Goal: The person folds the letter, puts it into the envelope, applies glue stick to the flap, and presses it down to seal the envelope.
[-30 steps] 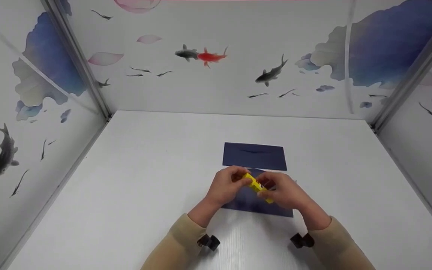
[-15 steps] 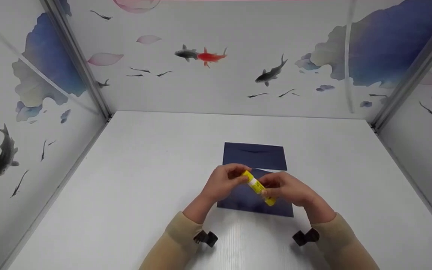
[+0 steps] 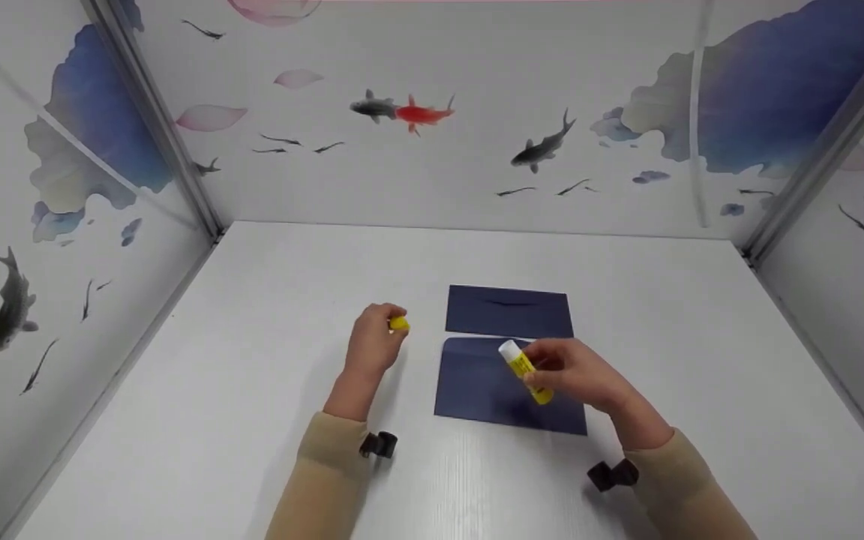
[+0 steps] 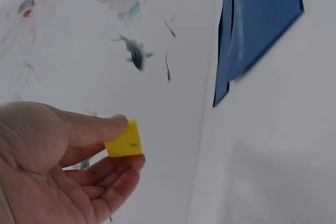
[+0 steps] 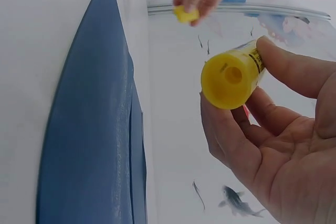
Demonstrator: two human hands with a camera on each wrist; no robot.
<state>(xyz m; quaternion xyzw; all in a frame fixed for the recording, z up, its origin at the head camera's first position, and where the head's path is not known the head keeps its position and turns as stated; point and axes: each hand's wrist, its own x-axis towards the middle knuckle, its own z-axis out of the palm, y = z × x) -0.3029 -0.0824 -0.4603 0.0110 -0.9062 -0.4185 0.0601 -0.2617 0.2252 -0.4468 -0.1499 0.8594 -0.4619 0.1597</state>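
Observation:
My left hand [image 3: 374, 339] pinches a small yellow glue stick cap [image 4: 125, 140] between thumb and fingers, above the table left of the envelopes. In my right hand [image 3: 578, 375] is the uncapped yellow glue stick [image 3: 526, 373], tilted with its white end up and to the left. Its round yellow base [image 5: 227, 81] faces the right wrist camera. Below the glue stick lies a dark blue envelope [image 3: 469, 382], its flap folded out toward the far side. Just beyond it lies a second dark blue envelope [image 3: 507, 319] with a slit-like opening.
The white table [image 3: 252, 300] is bounded by a back wall [image 3: 432, 180] and two side walls, all printed with fish and petals. Metal posts [image 3: 162, 127] stand in the corners. Black wrist cameras [image 3: 379, 445] sit on both sleeves.
The cap has come off the glue stick. My left hand has moved left and away with the cap, while the right hand keeps the glue stick over the near envelope.

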